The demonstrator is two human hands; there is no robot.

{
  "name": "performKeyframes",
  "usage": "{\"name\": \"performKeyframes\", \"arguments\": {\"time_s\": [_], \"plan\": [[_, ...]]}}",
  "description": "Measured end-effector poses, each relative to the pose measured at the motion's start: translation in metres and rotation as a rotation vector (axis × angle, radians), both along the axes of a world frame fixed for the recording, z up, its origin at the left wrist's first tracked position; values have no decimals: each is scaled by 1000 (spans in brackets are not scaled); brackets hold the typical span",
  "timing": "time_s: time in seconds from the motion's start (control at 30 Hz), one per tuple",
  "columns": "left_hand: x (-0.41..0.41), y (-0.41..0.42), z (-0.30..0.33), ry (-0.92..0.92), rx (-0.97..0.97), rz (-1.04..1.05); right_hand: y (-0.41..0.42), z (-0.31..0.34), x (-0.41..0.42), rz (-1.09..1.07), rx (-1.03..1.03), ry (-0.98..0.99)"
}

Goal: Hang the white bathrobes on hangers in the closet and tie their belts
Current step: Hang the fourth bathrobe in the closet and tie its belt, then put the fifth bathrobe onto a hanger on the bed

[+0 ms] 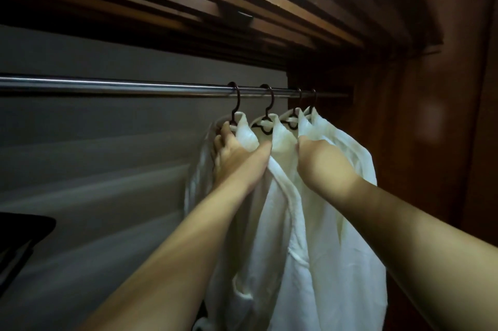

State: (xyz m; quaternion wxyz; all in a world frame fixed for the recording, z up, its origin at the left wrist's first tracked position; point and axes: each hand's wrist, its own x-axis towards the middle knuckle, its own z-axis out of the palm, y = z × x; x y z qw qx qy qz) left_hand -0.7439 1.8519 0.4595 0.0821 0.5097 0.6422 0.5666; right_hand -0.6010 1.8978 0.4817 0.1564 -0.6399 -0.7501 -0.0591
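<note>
White bathrobes (310, 223) hung at 3 o'clock end of closet rod (121, 86), on 4 dark hangers (265, 115) bunched close. Fabric judged soft, limp, fairly bulky; likely to slide off hanger shoulders if tugged low. Best taken at collar or shoulder seam, close to hook. Left hand (234, 152) at 9 o'clock side of bunch, grip closed over collar fabric beside leftmost hanger. Right hand (312, 152) pushed between robes toward 2 o'clock; fingers buried in cloth, grip state cannot be told. Belts not identifiable.
</note>
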Motion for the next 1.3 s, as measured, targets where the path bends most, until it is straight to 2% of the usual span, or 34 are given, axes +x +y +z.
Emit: {"name": "performKeyframes", "arguments": {"time_s": [0.03,0.13,0.23,0.37,0.43,0.5,0.57,0.67,0.73,0.83,0.97,1.1,1.2,1.3], "plan": [[0,-1,0,5,-2,0,0,-1,1,-16,-27,-39],[0,-2,2,8,-5,-2,10,-10,4,20,182,77],[0,-1,2,-3,-14,-16,6,-2,2,-113,-25,110],[0,0,4,-37,-38,-24,5,-21,13,35,318,253],[3,-8,3,-32,-23,-37,-1,-31,19,104,384,328],[14,-23,-6,50,35,-47,-21,-35,25,198,279,470],[34,-45,-20,156,164,-18,-52,-47,44,261,265,581],[82,-84,-48,283,373,-60,-104,-89,95,210,322,571],[126,-113,-74,317,426,-237,-144,-123,146,145,348,544],[199,-144,-125,296,337,-629,-220,-184,226,-42,296,540],[312,-199,-206,329,-11,-1039,-344,-276,331,-416,204,514],[433,-291,-276,378,-238,-1393,-502,-337,417,-797,121,506],[515,-369,-302,413,-284,-1630,-608,-355,459,-1066,136,500],[587,-452,-318,499,-233,-1847,-705,-365,482,-1308,162,544]]}}
